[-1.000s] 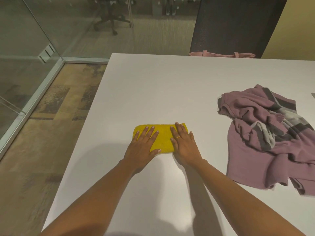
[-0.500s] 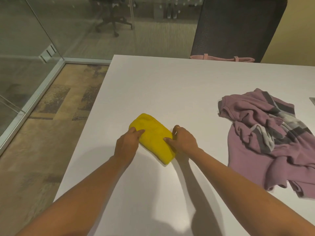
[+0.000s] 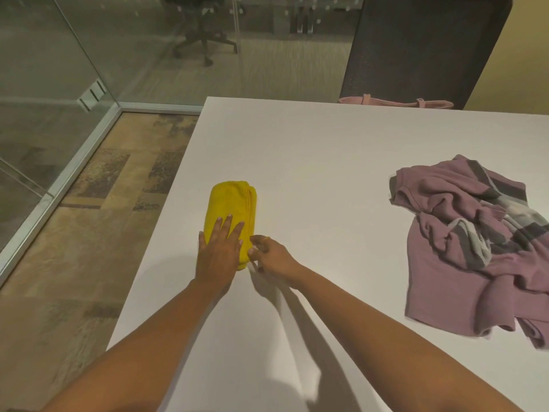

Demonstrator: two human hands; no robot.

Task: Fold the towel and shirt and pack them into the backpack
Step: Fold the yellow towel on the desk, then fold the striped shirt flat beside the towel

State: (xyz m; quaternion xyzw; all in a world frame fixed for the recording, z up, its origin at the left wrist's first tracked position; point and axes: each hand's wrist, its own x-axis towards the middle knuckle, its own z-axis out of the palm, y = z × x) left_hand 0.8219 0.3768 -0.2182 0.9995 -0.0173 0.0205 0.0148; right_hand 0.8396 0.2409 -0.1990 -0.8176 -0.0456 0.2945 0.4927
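Here, seen from a head camera looking down, 2 bare forearms reach forward from the bottom edge over a white table (image 3: 312,162). The left hand (image 3: 219,257) lies flat, palm down, on the near end of a yellow towel (image 3: 231,200). Its fingers are straight and spread, so its grip is released and it only presses on the cloth. The right hand (image 3: 271,258) sits just beside it, at the towel's near right corner. Its fingers are curled, with the tips against the towel's edge. Whether its grip pinches the cloth or only touches it cannot be told.

The towel is folded into a narrow, thick bundle that runs lengthwise away from the person. It lies near the table's left edge, with its layered edges showing along the right side.

Well apart from it, toward the table's right side, lies a mauve shirt (image 3: 463,233) with grey and pale stripes, crumpled and unfolded.

At the table's far edge, the top of a pink bag (image 3: 395,102) shows, with 2 strap tabs. It sits in front of a dark chair (image 3: 424,46).

To the left of the table is patterned floor (image 3: 98,218), bounded by a glass wall (image 3: 59,69). Beyond the glass stands an office chair (image 3: 202,40) on wheels.
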